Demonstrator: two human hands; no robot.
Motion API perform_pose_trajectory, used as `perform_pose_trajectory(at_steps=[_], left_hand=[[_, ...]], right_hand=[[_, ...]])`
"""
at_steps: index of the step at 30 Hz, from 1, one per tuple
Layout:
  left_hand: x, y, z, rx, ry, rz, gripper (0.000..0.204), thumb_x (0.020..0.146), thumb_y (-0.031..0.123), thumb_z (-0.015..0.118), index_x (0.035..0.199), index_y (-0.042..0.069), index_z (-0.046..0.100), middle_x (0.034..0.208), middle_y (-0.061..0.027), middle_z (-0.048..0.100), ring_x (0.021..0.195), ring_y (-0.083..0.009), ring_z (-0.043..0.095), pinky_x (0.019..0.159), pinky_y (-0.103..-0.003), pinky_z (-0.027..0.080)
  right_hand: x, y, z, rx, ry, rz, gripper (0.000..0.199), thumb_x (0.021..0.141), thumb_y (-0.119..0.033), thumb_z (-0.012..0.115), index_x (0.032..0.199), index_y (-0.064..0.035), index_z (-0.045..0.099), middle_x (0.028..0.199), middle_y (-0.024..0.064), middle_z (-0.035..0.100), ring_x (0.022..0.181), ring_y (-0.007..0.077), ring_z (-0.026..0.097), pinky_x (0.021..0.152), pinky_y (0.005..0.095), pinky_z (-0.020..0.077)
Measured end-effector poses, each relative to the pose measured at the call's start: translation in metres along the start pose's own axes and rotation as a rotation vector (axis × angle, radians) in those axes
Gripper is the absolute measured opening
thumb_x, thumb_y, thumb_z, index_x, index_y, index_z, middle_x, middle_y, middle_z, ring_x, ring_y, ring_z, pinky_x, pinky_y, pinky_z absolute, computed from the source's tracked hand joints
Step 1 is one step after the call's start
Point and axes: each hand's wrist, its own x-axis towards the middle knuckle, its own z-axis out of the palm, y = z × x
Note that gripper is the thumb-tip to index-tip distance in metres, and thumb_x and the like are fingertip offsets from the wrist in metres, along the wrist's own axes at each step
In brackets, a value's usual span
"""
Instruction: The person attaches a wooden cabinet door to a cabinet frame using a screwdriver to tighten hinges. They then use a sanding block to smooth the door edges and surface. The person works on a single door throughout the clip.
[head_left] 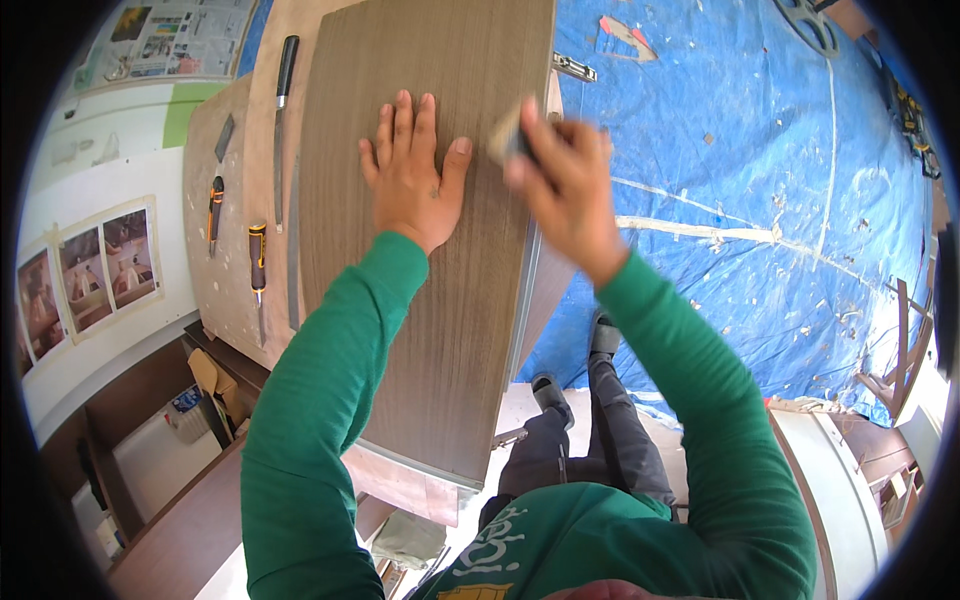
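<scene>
A brown wood-grain panel (400, 330) lies in front of me, with a thin pale strip along its right edge. My left hand (415, 185) rests flat on its upper part, fingers spread and holding nothing. At the panel's right edge, my right hand (570, 185) grips a small tan-and-dark block (508, 143). Motion smears the hand and block, and I cannot tell whether the block touches the panel. A metal hinge (575, 67) sticks out from the right edge farther up.
Left of the panel, a board (235, 310) bears a long black-handled blade (283, 95), two orange-and-black-handled tools (257, 262) and a small flat blade (224, 138). A blue tarp (720, 310) covers the floor at right. An open cabinet (165, 450) stands at lower left.
</scene>
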Motion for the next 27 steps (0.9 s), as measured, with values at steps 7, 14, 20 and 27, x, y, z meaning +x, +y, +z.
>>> perform_pose_trajectory(at_steps=[7,14,20,27], left_hand=[[0.007,0.006,0.002,-0.051,-0.035,0.022,0.073,0.106,0.055,0.042,0.162,0.009,0.034,0.17,-0.0165,0.027,0.16,-0.0346,0.017,0.128,-0.059,0.004],[0.001,0.003,-0.003,-0.003,-0.056,-0.005,0.071,0.107,0.051,0.042,0.162,0.008,0.033,0.171,-0.0173,0.026,0.16,-0.0354,0.016,0.128,-0.058,0.003],[0.005,0.006,0.0,-0.041,-0.047,0.011,0.072,0.106,0.053,0.042,0.163,0.008,0.033,0.171,-0.017,0.026,0.16,-0.035,0.015,0.128,-0.057,0.002],[0.003,0.006,-0.001,-0.046,-0.035,0.009,0.071,0.107,0.053,0.039,0.163,0.009,0.034,0.171,-0.0152,0.026,0.16,-0.0328,0.017,0.128,-0.055,0.004]], right_hand=[[0.086,0.037,0.014,0.044,0.229,0.104,0.05,0.091,-0.019,0.075,0.138,-0.0059,0.066,0.116,0.0191,0.06,0.106,0.037,0.053,0.095,0.0475,0.0453],[0.018,0.007,0.018,0.067,0.17,0.149,0.053,0.094,-0.022,0.073,0.143,-0.0044,0.062,0.117,0.0253,0.059,0.107,0.0401,0.053,0.097,0.0462,0.046],[0.179,0.076,0.032,-0.063,0.293,0.288,0.051,0.099,-0.036,0.062,0.134,0.0014,0.066,0.116,0.0367,0.063,0.112,0.0498,0.059,0.098,0.053,0.047],[0.159,0.068,0.031,0.045,0.284,0.337,0.053,0.102,-0.038,0.058,0.134,0.003,0.065,0.116,0.0406,0.062,0.112,0.0539,0.058,0.1,0.052,0.047]])
